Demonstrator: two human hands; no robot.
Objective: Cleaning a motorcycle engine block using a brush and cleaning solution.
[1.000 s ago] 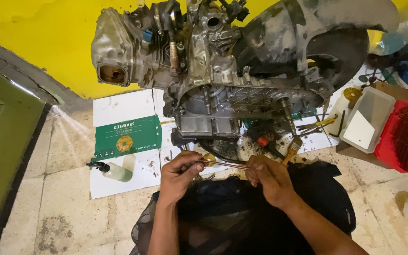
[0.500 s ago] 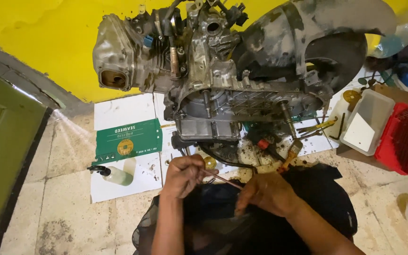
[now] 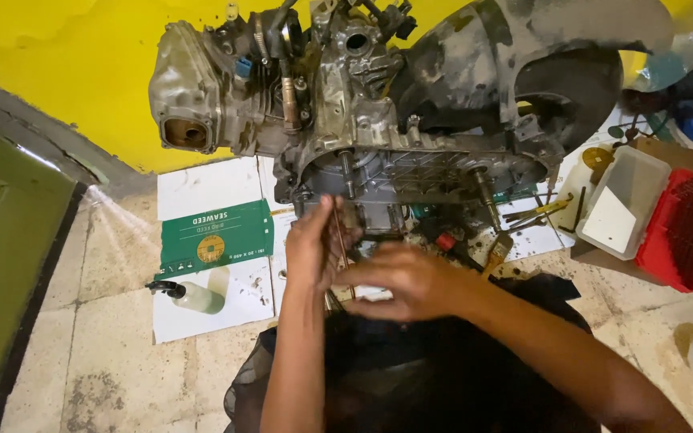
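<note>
Your lap is covered by a dark cloth (image 3: 443, 377), nearest the camera. Above it your left hand (image 3: 314, 244) is raised with its fingers closed around a thin metal rod (image 3: 338, 240), which stands nearly upright in front of the engine's lower edge. Your right hand (image 3: 407, 281) sits just beside it, fingers curled and pointed toward the rod; whether its grip actually closes on the rod or on some small part cannot be told, since the fingertips are hidden behind the left hand.

On the floor to your left lies a flat white sheet (image 3: 210, 309) carrying a green box (image 3: 214, 239) and a small clear squeeze bottle (image 3: 194, 297) with a black cap, lying on its side. To your right, near the engine's base, loose hand tools (image 3: 535, 212) lie scattered, one with a yellow handle. Further right stand a clear plastic tub (image 3: 623, 212) and, touching it, a red tray (image 3: 683, 232).

Beyond your hands the grimy engine (image 3: 346, 104) fills the middle, with a black tyre (image 3: 571, 96) at its right end. Behind it rises a yellow wall (image 3: 58, 72).
</note>
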